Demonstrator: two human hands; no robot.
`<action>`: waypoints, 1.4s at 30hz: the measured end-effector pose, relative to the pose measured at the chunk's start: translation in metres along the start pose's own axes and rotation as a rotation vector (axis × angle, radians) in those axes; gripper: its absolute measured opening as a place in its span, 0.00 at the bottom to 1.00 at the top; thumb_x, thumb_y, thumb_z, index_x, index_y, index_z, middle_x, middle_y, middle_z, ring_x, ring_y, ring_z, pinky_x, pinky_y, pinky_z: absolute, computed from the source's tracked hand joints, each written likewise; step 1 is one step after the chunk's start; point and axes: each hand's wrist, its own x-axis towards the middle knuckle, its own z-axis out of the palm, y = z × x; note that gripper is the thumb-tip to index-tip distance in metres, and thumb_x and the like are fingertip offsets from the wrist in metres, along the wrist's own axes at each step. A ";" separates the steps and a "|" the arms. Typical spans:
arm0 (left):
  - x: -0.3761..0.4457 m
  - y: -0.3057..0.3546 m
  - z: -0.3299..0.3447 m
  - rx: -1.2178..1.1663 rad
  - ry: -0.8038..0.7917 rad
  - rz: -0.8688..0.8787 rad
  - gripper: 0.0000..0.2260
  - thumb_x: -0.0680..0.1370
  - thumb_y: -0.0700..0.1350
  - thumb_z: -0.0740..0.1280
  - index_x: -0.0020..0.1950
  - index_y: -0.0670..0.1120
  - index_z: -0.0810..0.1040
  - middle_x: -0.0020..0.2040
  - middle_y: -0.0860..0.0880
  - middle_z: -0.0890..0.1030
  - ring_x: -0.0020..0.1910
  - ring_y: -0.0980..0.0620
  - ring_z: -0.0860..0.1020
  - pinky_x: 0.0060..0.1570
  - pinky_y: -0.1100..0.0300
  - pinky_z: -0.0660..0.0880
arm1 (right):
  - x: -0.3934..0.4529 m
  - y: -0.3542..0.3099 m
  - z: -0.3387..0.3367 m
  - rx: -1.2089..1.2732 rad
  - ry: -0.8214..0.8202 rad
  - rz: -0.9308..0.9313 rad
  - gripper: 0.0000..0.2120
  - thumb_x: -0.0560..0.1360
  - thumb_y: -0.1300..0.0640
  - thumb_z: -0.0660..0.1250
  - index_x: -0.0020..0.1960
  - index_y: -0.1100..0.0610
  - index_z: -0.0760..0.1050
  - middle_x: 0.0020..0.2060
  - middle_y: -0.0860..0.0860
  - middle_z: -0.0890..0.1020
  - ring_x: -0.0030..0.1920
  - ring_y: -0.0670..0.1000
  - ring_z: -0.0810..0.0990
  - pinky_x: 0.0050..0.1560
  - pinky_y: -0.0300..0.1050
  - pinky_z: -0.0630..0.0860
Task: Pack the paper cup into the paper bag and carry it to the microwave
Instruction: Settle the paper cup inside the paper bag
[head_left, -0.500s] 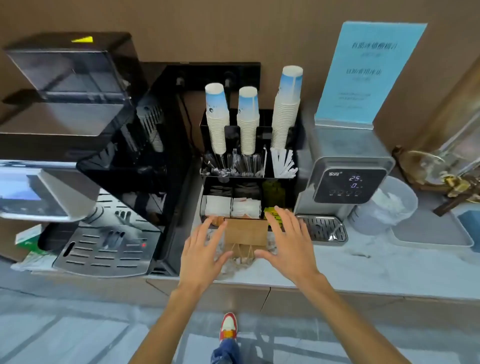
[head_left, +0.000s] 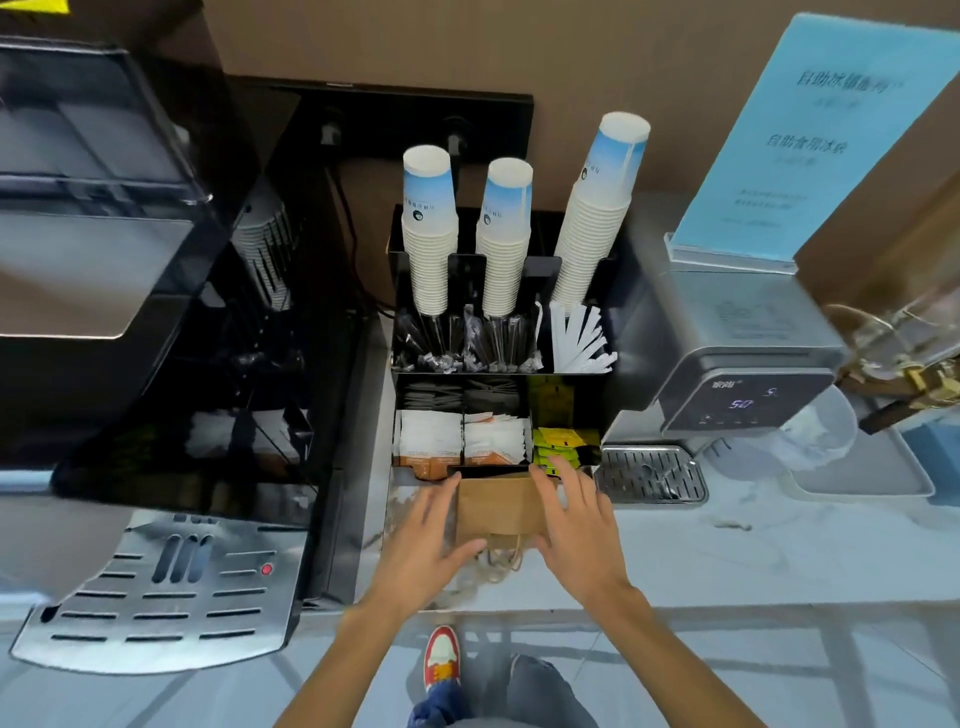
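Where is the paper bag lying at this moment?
In the head view, the paper bag lies flat on the counter, low and centre, between the left hand and the right hand, just before the black organizer.

single head view, steeply down and forward, close over the counter (head_left: 727, 561) edge
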 end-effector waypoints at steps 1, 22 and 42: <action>0.001 0.001 0.001 -0.067 -0.025 -0.026 0.40 0.75 0.69 0.63 0.81 0.59 0.49 0.76 0.55 0.62 0.72 0.54 0.68 0.66 0.52 0.75 | 0.003 0.002 0.002 0.049 -0.005 -0.018 0.42 0.70 0.49 0.76 0.78 0.53 0.59 0.76 0.53 0.64 0.73 0.57 0.66 0.68 0.55 0.70; 0.014 0.069 -0.008 -0.078 0.031 -0.214 0.24 0.76 0.65 0.65 0.66 0.53 0.70 0.59 0.53 0.69 0.58 0.54 0.74 0.57 0.59 0.77 | 0.041 0.033 -0.051 0.605 -0.104 -0.164 0.18 0.83 0.48 0.57 0.34 0.42 0.65 0.31 0.43 0.73 0.35 0.43 0.74 0.39 0.41 0.69; 0.021 0.097 -0.013 0.056 0.282 -0.095 0.10 0.83 0.49 0.59 0.51 0.47 0.78 0.56 0.53 0.81 0.47 0.47 0.81 0.43 0.52 0.77 | 0.023 -0.014 -0.103 0.185 -0.332 -0.352 0.12 0.78 0.65 0.56 0.56 0.60 0.76 0.55 0.57 0.81 0.55 0.58 0.79 0.53 0.52 0.77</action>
